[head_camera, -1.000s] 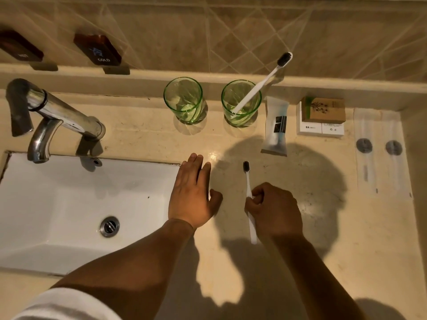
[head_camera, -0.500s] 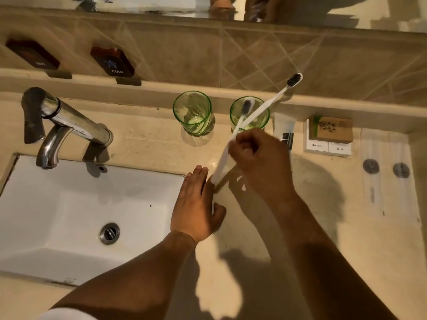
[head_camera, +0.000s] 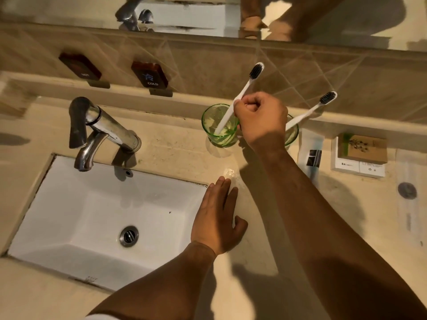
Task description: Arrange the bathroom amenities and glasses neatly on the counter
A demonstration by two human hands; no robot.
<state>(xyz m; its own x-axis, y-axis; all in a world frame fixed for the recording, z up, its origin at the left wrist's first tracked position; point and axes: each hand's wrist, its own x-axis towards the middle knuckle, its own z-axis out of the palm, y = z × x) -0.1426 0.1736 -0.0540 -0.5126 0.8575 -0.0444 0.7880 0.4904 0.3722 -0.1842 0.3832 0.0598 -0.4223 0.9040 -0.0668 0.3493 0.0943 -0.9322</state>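
Two green glasses stand at the back of the counter. My right hand (head_camera: 261,118) is shut on a white toothbrush (head_camera: 245,88) with black bristles; its handle end sits inside the left green glass (head_camera: 212,128), bristles up. The right green glass (head_camera: 292,132), partly hidden behind my right hand, holds a second white toothbrush (head_camera: 316,106) leaning right. My left hand (head_camera: 218,218) lies flat and open on the counter (head_camera: 175,146) at the sink's right edge, holding nothing.
A white sink (head_camera: 97,218) with a chrome faucet (head_camera: 99,130) fills the left. Right of the glasses lie a clear sachet (head_camera: 312,155), a brown box on a white box (head_camera: 361,151), and a clear packet with dark round discs (head_camera: 406,190). Hot and cold signs stand on the back ledge.
My right hand lifted the toothbrush off the counter and carried it up and back to the left glass, where its handle now rests. My left hand stayed flat by the sink.
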